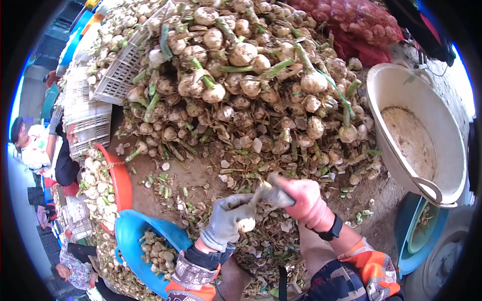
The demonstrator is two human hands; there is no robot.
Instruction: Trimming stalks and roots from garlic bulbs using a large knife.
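A garlic bulb (246,224) with its stalk pointing up is held in my left hand (229,216), which wears a grey knit glove. Close to its right, my right hand (301,193), in a pink and grey glove, is closed on a tool whose dark blade or edge shows only in part; its kind is unclear. Both hands meet near the stalk, above a litter of peeled skins and cut stalks (269,244). In front of them rises a large heap of garlic bulbs with stalks (243,86).
A blue tub (128,233) with small bulbs stands at lower left, beside a red tub (119,184) of garlic. White plastic crates (88,116) stand left, near two seated people. A cream tub (410,124) and blue-green basins (406,240) stand right. A red mesh sack (361,26) lies behind.
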